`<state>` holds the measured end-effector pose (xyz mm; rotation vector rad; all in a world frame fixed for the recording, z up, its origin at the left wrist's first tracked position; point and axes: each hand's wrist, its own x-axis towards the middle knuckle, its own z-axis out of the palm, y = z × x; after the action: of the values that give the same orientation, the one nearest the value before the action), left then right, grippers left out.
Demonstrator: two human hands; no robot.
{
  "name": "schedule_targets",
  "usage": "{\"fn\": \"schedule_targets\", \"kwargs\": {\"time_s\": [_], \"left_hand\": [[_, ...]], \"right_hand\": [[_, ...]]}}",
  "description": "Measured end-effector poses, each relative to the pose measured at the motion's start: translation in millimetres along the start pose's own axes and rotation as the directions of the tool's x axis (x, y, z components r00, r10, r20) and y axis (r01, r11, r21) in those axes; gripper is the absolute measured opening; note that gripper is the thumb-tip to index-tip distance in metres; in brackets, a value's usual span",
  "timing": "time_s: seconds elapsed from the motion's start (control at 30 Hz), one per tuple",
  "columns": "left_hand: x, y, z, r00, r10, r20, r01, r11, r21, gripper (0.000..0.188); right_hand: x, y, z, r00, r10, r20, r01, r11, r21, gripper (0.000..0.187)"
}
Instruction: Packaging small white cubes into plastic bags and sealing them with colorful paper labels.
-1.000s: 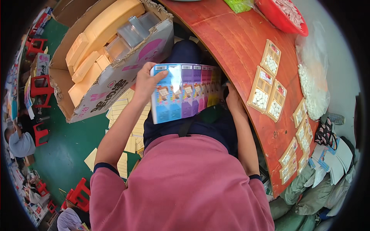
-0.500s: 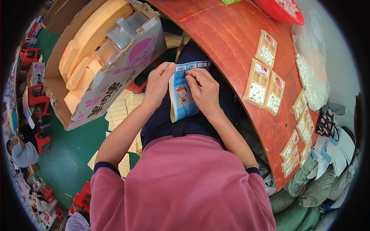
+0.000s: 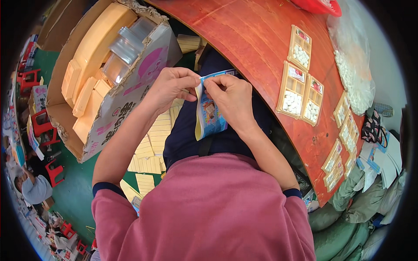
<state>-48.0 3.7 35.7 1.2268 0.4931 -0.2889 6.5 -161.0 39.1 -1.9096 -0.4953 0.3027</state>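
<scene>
Over my lap is a blue printed sheet (image 3: 210, 117), its left edge curling to show a pale yellow underside; it looks like a label sheet. My left hand (image 3: 175, 89) pinches its upper left corner between thumb and fingers. Close beside it, my right hand (image 3: 233, 99) has thumb and forefinger closed on the sheet's upper part and covers much of its right half. The two sets of fingertips nearly meet at the top edge. Whether a small piece sits between them cannot be made out.
At left stands a cardboard box (image 3: 130, 102) of yellow plastic trays and clear cases. The red-brown table (image 3: 244, 39) at right bears divided trays (image 3: 292, 89) with white pieces and a bag of white pieces (image 3: 355, 82). Yellow trays (image 3: 152, 143) lie on the green floor.
My left hand has turned inward and now pinches the sheet's corner. My right hand has moved slightly, its fingertips closer to the left ones. The view has shifted a little.
</scene>
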Motion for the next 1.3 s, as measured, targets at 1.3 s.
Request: {"fn": "schedule_targets", "kwargs": {"time_s": [1.3], "left_hand": [[13,-24,8,0.991,0.082,-0.102,-0.059,0.976,0.209,0.016]], "right_hand": [[-7,39,-51,0.703,-0.697,0.142,0.71,0.674,-0.203,0.012]]}}
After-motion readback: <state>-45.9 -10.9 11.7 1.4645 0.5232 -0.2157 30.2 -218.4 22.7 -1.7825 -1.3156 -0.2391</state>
